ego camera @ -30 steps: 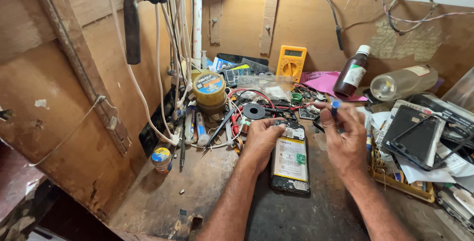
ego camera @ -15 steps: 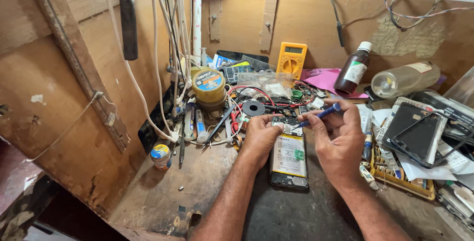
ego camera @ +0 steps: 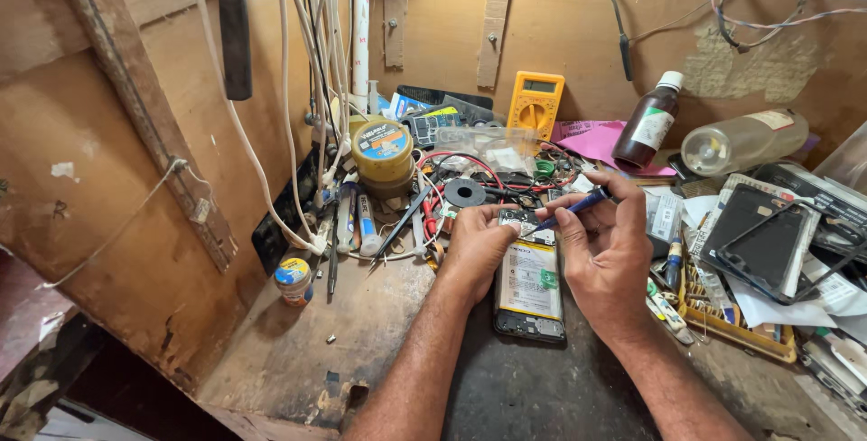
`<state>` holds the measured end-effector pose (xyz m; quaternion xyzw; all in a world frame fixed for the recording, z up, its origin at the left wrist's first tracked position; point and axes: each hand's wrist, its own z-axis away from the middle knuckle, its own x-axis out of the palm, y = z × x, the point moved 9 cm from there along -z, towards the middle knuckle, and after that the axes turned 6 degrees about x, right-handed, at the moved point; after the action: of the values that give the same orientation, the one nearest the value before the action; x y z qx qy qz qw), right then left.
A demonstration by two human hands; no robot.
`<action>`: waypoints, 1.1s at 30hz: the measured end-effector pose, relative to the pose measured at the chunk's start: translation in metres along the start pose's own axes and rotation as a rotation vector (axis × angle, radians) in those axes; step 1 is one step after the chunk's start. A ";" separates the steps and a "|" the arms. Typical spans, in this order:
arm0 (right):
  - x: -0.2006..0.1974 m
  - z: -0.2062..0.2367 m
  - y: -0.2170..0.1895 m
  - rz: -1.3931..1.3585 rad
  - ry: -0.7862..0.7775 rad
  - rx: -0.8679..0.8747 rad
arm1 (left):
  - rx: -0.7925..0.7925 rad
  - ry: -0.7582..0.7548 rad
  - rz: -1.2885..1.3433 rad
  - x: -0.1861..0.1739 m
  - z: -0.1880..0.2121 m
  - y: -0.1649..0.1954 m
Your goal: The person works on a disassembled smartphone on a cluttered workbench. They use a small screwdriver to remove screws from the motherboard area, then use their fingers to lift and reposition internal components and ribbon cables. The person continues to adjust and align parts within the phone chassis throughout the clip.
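An opened phone [ego camera: 530, 289] with its back off lies flat on the dark bench, battery showing. My left hand [ego camera: 474, 250] rests on the phone's left edge and grips it near the top. My right hand [ego camera: 607, 251] holds a blue-handled screwdriver [ego camera: 573, 207], slanted down to the left, its tip touching the phone's upper board area just right of my left thumb.
A yellow multimeter [ego camera: 535, 103] leans on the back wall. A brown bottle [ego camera: 648, 125] and a clear plastic bottle [ego camera: 741, 140] stand at the right rear. Phone cases [ego camera: 768, 241] and a parts tray [ego camera: 731, 324] crowd the right. Tape rolls [ego camera: 383, 154], tweezers and wires lie left.
My right hand came down from a raised position and brought the screwdriver tip onto the top of the phone. My left hand stayed on the phone's left edge.
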<state>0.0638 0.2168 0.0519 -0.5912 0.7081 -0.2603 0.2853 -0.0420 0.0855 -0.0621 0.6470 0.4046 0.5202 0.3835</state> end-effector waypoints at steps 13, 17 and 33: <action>0.001 -0.001 -0.001 0.035 0.000 -0.009 | -0.002 -0.018 -0.007 0.002 0.002 0.003; 0.002 -0.001 -0.004 0.080 0.003 -0.033 | 0.002 -0.010 -0.018 0.001 0.003 0.005; -0.004 0.000 -0.004 0.082 0.045 -0.006 | 0.023 -0.017 0.001 0.002 0.000 0.002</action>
<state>0.0669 0.2198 0.0555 -0.5567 0.7387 -0.2593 0.2779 -0.0412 0.0868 -0.0598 0.6560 0.4067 0.5104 0.3793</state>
